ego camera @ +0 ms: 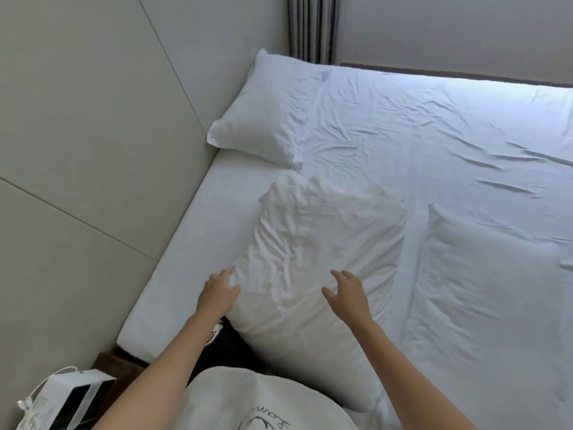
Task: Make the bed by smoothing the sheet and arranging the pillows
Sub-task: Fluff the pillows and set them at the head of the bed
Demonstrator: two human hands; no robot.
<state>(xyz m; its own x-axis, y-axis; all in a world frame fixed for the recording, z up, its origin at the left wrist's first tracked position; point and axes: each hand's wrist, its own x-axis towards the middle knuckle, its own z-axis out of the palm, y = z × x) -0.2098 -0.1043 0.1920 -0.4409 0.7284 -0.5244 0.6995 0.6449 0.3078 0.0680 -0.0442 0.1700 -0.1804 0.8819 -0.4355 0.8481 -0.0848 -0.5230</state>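
A white sheet (434,135) covers the bed and is creased across the far half. One white pillow (263,119) lies at the far left corner against the wall. A second, crumpled pillow (310,243) lies in front of me, angled across the bed. A third pillow (483,290) lies flat to its right. My left hand (218,294) is at the crumpled pillow's left edge, fingers relaxed, touching or just short of it. My right hand (348,294) hovers over that pillow with fingers spread, holding nothing.
A padded grey wall (93,150) runs along the bed's left side. Grey curtains (313,26) hang behind the far corner. A white paper bag (62,401) stands on the floor at lower left. A dark bed frame edge (465,74) shows at the far side.
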